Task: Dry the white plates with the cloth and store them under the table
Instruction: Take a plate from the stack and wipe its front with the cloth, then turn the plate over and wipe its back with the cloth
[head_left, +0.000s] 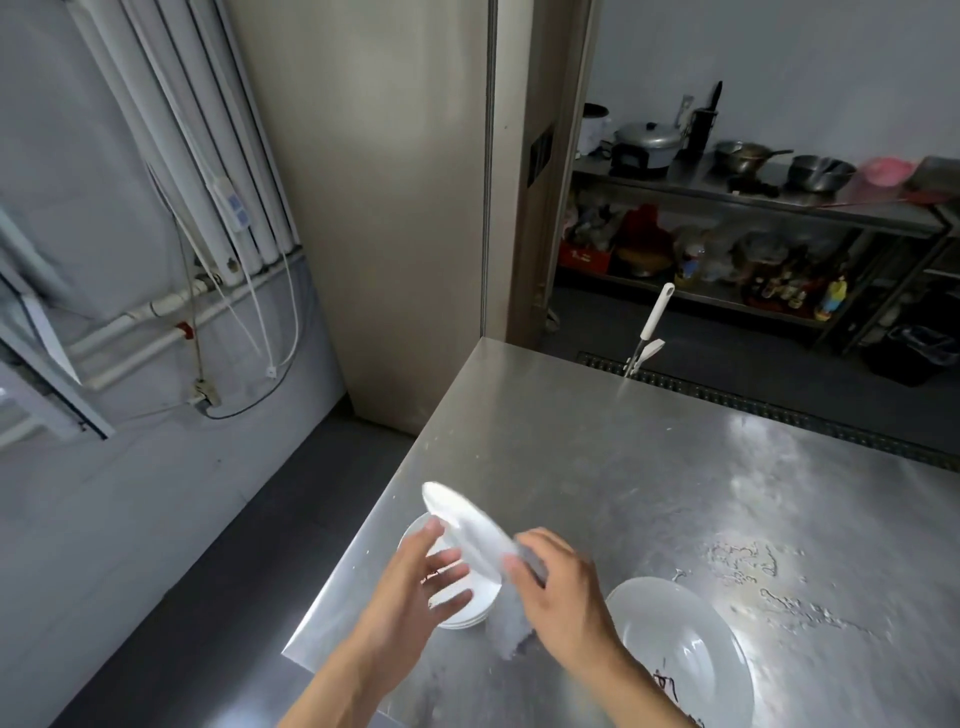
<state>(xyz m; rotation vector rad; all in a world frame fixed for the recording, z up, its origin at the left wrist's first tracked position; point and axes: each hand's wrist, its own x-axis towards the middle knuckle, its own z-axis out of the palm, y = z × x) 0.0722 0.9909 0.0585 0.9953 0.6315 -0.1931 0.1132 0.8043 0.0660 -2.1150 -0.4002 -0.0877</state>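
From my remote seat, the nearest container is a wide white bowl at the near right of the steel table. It holds only a few dark strands close to its near rim. What they are I cannot make out. At the table's near left corner sits a stack of white plates, shallow ones nested together at the edge. Across the room I see a steel shelf unit carrying a lidded pot, metal pans and a pink basin, with bottles and jars crowded on the tier below. The piece being worked on is a single white plate, held in the air above the stack and tilted steeply, its far rim up and to the left. It is plain, glossy and smeared by motion blur. My view of the right hand shows its fingers curled round the plate's near edge. A pale cloth hangs bunched beneath that hand down to the tabletop, too blurred for me to tell how it is gripped. The left hand is spread wide, fingers apart, hovering over the stack with the fingertips near the tilted plate's underside. I cannot tell whether it touches either. Water droplets bead on the steel just beyond the bowl, and a white-handled utensil stands at the table's far edge.
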